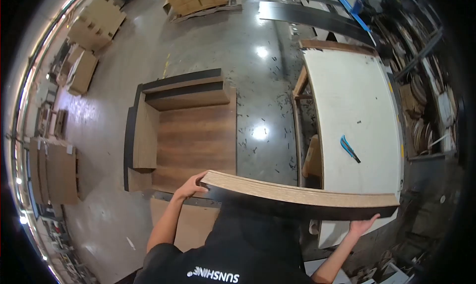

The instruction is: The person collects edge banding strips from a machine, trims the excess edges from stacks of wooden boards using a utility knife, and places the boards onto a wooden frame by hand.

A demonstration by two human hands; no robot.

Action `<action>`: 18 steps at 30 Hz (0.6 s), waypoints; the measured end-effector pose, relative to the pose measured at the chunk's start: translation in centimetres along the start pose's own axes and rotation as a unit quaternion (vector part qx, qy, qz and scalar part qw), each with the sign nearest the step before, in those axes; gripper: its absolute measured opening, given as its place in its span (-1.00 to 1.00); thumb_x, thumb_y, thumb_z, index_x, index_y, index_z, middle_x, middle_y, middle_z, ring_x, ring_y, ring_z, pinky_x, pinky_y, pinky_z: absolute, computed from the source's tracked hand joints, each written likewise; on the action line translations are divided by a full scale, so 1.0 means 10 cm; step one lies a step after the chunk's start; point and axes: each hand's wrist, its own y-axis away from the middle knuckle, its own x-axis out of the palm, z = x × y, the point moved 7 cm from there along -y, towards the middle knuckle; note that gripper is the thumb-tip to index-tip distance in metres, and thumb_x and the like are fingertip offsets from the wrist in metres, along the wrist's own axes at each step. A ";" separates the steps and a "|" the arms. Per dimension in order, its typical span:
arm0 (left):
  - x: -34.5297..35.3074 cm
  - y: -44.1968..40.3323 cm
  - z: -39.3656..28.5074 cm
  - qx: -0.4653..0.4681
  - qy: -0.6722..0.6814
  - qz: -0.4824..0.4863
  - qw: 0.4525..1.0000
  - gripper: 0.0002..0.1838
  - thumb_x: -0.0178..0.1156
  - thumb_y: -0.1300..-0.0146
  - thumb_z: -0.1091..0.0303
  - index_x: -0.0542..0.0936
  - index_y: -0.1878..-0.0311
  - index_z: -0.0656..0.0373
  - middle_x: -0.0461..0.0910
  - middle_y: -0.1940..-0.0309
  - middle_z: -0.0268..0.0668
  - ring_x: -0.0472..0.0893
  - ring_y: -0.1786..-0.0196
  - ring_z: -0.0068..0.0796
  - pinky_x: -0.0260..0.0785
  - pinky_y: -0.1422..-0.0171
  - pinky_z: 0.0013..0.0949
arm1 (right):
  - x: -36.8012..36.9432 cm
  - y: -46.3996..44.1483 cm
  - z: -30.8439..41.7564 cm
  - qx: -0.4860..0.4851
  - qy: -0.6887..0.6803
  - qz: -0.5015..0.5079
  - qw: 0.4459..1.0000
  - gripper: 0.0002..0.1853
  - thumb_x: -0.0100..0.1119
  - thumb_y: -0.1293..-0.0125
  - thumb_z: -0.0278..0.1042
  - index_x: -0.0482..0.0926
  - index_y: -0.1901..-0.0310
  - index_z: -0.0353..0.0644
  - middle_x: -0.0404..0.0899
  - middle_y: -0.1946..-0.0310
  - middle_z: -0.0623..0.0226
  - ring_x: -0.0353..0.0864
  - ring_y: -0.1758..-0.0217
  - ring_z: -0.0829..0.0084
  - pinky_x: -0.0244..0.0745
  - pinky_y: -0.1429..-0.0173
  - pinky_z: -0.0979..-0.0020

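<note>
In the head view, a long stack of narrow boards (297, 194) is held level in front of my body. Its upper side shows light wood in thin layers, and the side facing me is black. My left hand (192, 186) grips its left end, thumb on the near side. Under the right end, my right hand (364, 225) is closed on the lower black edge. The right part of the stack is over a white-topped workbench (347, 100). On that bench lies a blue and black utility knife (350, 149), beyond the boards.
Left of the bench, wood-grain panels with black edges (171, 93) are piled on a brown sheet (196, 135). Dark scraps litter the concrete floor (267, 100). Cardboard stacks (96, 24) stand at left, and long dark boards (307, 17) lie at the top right.
</note>
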 end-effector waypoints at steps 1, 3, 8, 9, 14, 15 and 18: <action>-0.24 0.16 0.08 0.008 0.008 -0.026 1.000 0.15 0.65 0.06 0.52 0.34 -0.70 0.31 0.50 -0.56 -0.26 0.43 -0.58 -0.38 0.21 -0.69 -0.30 | 0.22 -0.02 -0.27 0.006 0.015 0.030 0.999 -0.17 0.35 -0.51 0.29 0.46 -0.57 -0.15 0.49 -0.57 0.18 0.44 -0.58 0.04 0.27 -0.70 -0.18; -0.69 0.48 0.15 0.026 0.050 -0.063 0.996 0.16 0.65 0.07 0.50 0.34 -0.69 0.30 0.53 -0.52 -0.26 0.48 -0.53 -0.40 0.30 -0.62 -0.32 | 0.70 0.06 -0.84 0.033 0.038 0.077 0.996 -0.16 0.37 -0.50 0.28 0.46 -0.57 -0.18 0.47 -0.59 0.18 0.43 -0.59 0.03 0.27 -0.71 -0.17; -1.74 1.07 0.19 0.036 0.124 -0.146 0.981 0.13 0.63 0.05 0.47 0.36 -0.69 0.27 0.64 -0.38 -0.29 0.61 -0.31 -0.47 0.54 -0.35 -0.37 | 1.74 0.31 -2.39 0.100 0.074 0.147 0.981 -0.18 0.34 -0.50 0.32 0.48 -0.56 -0.12 0.51 -0.55 0.19 0.48 -0.55 0.02 0.30 -0.70 -0.15; -1.95 1.14 0.17 0.045 0.126 -0.157 0.979 0.13 0.64 0.05 0.44 0.36 -0.68 0.28 0.65 -0.39 -0.28 0.61 -0.36 -0.46 0.50 -0.44 -0.33 | 1.89 0.33 -2.69 0.119 0.075 0.158 0.977 -0.21 0.33 -0.51 0.30 0.50 -0.54 -0.11 0.53 -0.54 0.19 0.47 -0.57 0.04 0.31 -0.71 -0.13; -2.86 1.29 -0.10 0.050 0.139 -0.206 0.967 0.13 0.65 0.05 0.35 0.36 -0.67 0.33 0.60 -0.47 -0.20 0.56 -0.50 -0.35 0.33 -0.64 -0.28 | 2.54 0.41 -4.15 0.221 0.065 0.169 0.958 -0.25 0.29 -0.55 0.27 0.54 -0.51 -0.15 0.60 -0.49 0.19 0.54 -0.53 0.06 0.35 -0.70 -0.08; -3.01 1.27 -0.19 0.042 0.138 -0.216 0.966 0.14 0.65 0.04 0.32 0.36 -0.67 0.33 0.59 -0.48 -0.20 0.55 -0.51 -0.34 0.33 -0.64 -0.28 | 2.65 0.40 -4.43 0.231 0.074 0.173 0.955 -0.25 0.29 -0.55 0.28 0.54 -0.51 -0.15 0.60 -0.49 0.19 0.54 -0.53 0.07 0.35 -0.69 -0.08; -3.47 1.06 -0.52 0.022 0.119 -0.232 0.965 0.14 0.61 0.05 0.29 0.35 -0.66 0.34 0.57 -0.51 -0.19 0.53 -0.54 -0.30 0.28 -0.69 -0.25 | 2.89 0.23 -5.30 0.249 0.091 0.153 0.952 -0.25 0.28 -0.54 0.30 0.54 -0.52 -0.13 0.60 -0.49 0.22 0.55 -0.52 0.08 0.34 -0.70 -0.07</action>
